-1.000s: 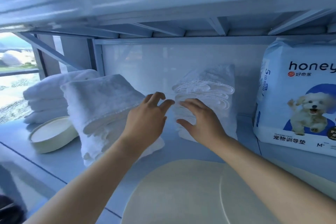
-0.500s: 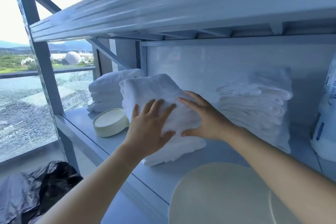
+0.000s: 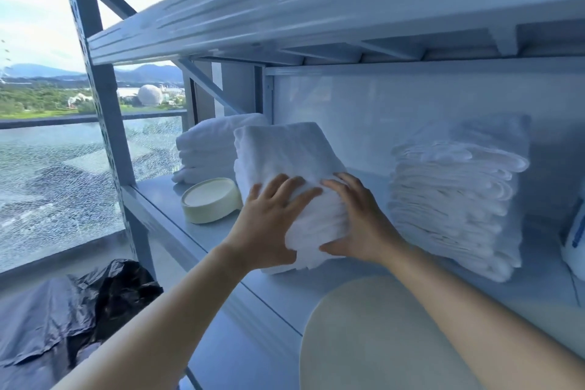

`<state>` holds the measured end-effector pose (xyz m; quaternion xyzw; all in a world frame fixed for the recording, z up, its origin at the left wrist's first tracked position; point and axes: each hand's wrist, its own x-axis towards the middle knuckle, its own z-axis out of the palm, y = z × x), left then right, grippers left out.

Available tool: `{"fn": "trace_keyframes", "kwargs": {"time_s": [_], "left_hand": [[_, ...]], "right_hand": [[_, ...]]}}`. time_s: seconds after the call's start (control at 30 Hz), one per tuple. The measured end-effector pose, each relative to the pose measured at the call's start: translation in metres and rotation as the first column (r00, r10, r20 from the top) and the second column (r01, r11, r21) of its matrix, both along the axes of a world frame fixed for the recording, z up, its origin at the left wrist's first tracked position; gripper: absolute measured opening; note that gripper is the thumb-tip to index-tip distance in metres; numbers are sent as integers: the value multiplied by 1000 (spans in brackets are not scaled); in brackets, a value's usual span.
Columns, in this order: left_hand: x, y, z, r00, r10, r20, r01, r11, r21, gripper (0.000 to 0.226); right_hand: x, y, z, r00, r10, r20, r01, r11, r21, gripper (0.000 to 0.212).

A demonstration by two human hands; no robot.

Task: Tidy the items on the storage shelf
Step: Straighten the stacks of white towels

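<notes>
Currently the middle towel stack (image 3: pixel 285 152) lies askew on the shelf (image 3: pixel 285 298); left hand (image 3: pixel 269 228) presses it with flat fingers (image 3: pixel 286 188), right hand (image 3: pixel 361 225) grips its near end; straightening appears underway; next, square it beside the far-left towels (image 3: pixel 209 149).

Both bare forearms reach forward and upward, the hands side by side with fingertips nearly meeting. The left hand (image 3: pixel 272 225) presses flat, fingers spread, on the towel stack (image 3: pixel 285 149). The right hand (image 3: pixel 361 225) clasps the stack's end between thumb and fingers.
</notes>
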<state>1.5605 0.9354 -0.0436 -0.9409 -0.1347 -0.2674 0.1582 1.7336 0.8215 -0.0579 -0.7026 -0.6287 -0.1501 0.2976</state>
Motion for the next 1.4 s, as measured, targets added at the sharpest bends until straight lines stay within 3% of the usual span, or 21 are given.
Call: {"fn": "trace_keyframes", "kwargs": {"time_s": [0.2, 0.4, 0.53, 0.7, 0.8, 0.97, 1.27, 1.4], "left_hand": [[-8, 17, -4, 985, -158, 65, 160, 987, -19, 99], [1, 39, -12, 974, -190, 122, 192, 981, -8, 99], [11, 51, -18, 974, -155, 166, 170, 982, -80, 104], [14, 61, -26, 981, -108, 159, 130, 983, -133, 110], [11, 75, -25, 984, -143, 109, 160, 974, -162, 114], [15, 100, -16, 976, -218, 22, 218, 956, -194, 113], [23, 100, -21, 965, -262, 29, 263, 962, -76, 109], [21, 98, -27, 942, -316, 112, 328, 937, -122, 98]], "right_hand": [[-25, -9, -13, 992, -122, -35, 124, 992, 40, 97], [-39, -12, -11, 969, -237, 64, 238, 971, -12, 95], [-48, 0, -15, 916, -352, 193, 363, 932, -24, 98], [-43, 8, -8, 892, -393, 221, 406, 914, -12, 97], [-37, 9, -4, 910, -326, 256, 350, 935, -56, 99], [-38, 12, -10, 968, -204, 144, 215, 974, -65, 92], [-43, 17, -17, 941, -330, 72, 322, 941, 101, 91], [-44, 20, -18, 938, -341, 55, 335, 938, 94, 92]]}}
